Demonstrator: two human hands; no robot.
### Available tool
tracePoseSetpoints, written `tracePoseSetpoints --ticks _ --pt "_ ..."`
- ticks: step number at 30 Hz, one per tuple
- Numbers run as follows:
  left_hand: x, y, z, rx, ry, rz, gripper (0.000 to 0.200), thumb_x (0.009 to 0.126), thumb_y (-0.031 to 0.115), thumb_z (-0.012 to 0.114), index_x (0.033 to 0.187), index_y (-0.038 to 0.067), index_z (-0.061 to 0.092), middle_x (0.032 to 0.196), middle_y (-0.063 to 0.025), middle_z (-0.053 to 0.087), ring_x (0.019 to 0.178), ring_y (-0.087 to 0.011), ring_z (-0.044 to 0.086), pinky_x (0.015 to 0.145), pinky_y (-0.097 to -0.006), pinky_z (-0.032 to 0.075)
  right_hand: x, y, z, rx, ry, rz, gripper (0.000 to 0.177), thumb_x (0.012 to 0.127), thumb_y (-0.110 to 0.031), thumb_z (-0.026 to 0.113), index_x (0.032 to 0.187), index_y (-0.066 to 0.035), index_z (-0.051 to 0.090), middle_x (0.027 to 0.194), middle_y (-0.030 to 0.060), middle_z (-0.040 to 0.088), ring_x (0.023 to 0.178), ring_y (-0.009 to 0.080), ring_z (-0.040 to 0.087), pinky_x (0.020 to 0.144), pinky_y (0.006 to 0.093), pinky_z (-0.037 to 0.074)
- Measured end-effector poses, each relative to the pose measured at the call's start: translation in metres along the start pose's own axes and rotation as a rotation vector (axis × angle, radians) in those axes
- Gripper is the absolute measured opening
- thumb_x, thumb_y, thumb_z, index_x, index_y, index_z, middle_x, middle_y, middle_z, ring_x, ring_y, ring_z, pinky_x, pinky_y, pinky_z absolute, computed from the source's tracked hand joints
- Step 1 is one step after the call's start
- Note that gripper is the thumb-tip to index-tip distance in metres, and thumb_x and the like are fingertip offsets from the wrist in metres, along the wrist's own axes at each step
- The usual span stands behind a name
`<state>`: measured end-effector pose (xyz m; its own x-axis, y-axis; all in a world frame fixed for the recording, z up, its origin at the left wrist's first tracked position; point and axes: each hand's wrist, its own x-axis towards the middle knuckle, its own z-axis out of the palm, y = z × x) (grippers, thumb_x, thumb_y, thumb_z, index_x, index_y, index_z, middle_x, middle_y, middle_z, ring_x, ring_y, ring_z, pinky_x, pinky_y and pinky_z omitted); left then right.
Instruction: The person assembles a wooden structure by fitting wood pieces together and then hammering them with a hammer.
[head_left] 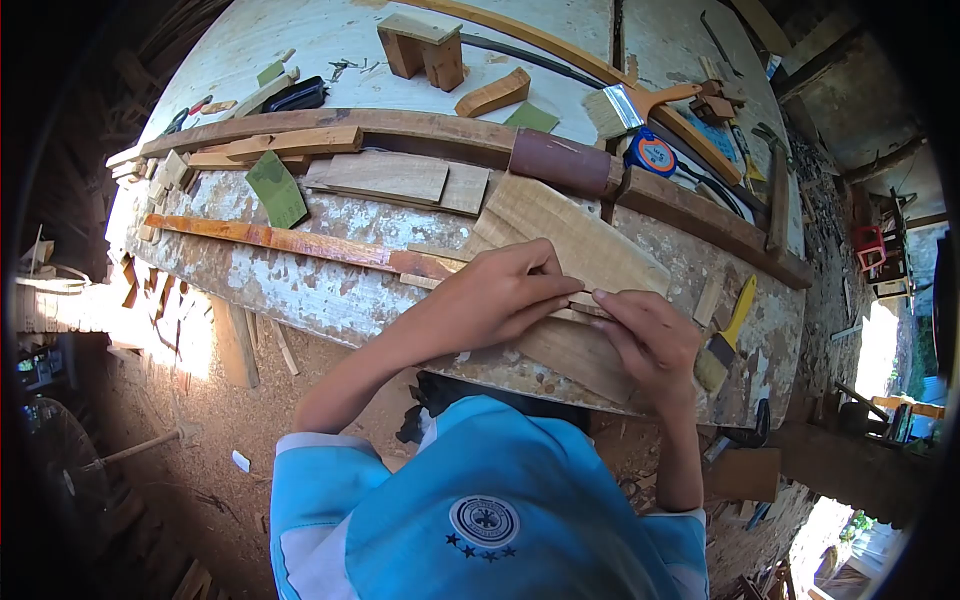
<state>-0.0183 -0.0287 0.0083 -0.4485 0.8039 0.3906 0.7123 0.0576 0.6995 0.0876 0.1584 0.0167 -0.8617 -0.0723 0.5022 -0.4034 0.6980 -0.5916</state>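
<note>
My left hand [495,295] and my right hand [648,335] meet at the near edge of a worn wooden workbench [300,290]. Both pinch a thin narrow wood strip [582,300] between their fingertips. The strip lies over a wider pale board [575,235] that reaches the bench edge. A long reddish slat [270,238] runs leftward from under my left hand.
Flat boards [390,178], green sandpaper [277,188], a dark cylinder [562,160], a paintbrush [630,105], a blue tape measure [652,152], small wood blocks [425,45] and a yellow-handled brush [725,340] lie on the bench. Offcuts litter the dirt floor at left.
</note>
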Motion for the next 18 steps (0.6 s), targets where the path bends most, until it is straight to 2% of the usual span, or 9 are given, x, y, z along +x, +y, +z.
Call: tracePoseSetpoints --ticks 4,7,10,13,16,18 --pt "-0.002 0.000 -0.001 -0.026 0.004 -0.003 0.024 0.078 0.006 0.066 0.101 0.004 0.065 0.084 -0.0111 0.054 0.073 -0.0251 0.058 0.065 -0.0349 0.047 0.002 0.006 0.013 0.060 0.069 -0.074 0.030 0.069 0.002 0.072 0.096 -0.010 0.068 0.075 0.0060 0.061 0.071 0.0215 0.061 0.063 0.0316 0.051" --pt "-0.001 0.000 -0.001 0.048 -0.043 0.026 0.026 0.076 0.006 0.067 0.102 0.003 0.065 0.086 -0.0111 0.054 0.075 -0.0250 0.058 0.064 -0.0350 0.047 -0.002 0.011 0.015 -0.026 -0.021 -0.051 0.032 0.068 0.002 0.072 0.097 -0.010 0.068 0.079 0.0061 0.062 0.074 0.0213 0.060 0.063 0.0301 0.050" --pt "0.000 0.005 0.002 0.051 -0.035 -0.008 0.027 0.074 0.007 0.068 0.101 0.003 0.065 0.088 -0.0107 0.055 0.077 -0.0254 0.059 0.065 -0.0350 0.047 -0.008 0.013 0.019 0.027 0.008 -0.001 0.034 0.069 0.001 0.071 0.100 -0.011 0.068 0.088 0.0061 0.060 0.076 0.0214 0.059 0.065 0.0304 0.050" --pt "-0.001 0.005 0.003 0.064 -0.044 -0.022 0.029 0.074 0.011 0.070 0.101 0.003 0.065 0.089 -0.0102 0.054 0.077 -0.0256 0.058 0.066 -0.0350 0.048 -0.010 0.009 0.014 -0.015 -0.072 0.011 0.038 0.070 0.000 0.069 0.106 -0.012 0.067 0.099 0.0063 0.058 0.079 0.0228 0.059 0.071 0.0336 0.049" --pt "-0.002 0.004 0.004 0.077 -0.023 -0.053 0.030 0.073 0.016 0.072 0.100 0.004 0.066 0.089 -0.0098 0.055 0.078 -0.0256 0.058 0.067 -0.0350 0.048 -0.008 0.002 0.004 -0.237 -0.171 -0.075 0.038 0.075 -0.003 0.066 0.112 -0.011 0.064 0.105 0.0071 0.058 0.085 0.0257 0.059 0.079 0.0372 0.048" --pt "-0.002 0.001 0.005 0.088 -0.002 -0.001 0.029 0.073 0.018 0.072 0.098 0.004 0.067 0.089 -0.0092 0.057 0.078 -0.0248 0.058 0.067 -0.0350 0.048 -0.010 -0.006 -0.004 -0.192 -0.201 0.009 0.037 0.077 -0.004 0.064 0.114 -0.010 0.063 0.108 0.0083 0.058 0.091 0.0268 0.058 0.083 0.0376 0.046"
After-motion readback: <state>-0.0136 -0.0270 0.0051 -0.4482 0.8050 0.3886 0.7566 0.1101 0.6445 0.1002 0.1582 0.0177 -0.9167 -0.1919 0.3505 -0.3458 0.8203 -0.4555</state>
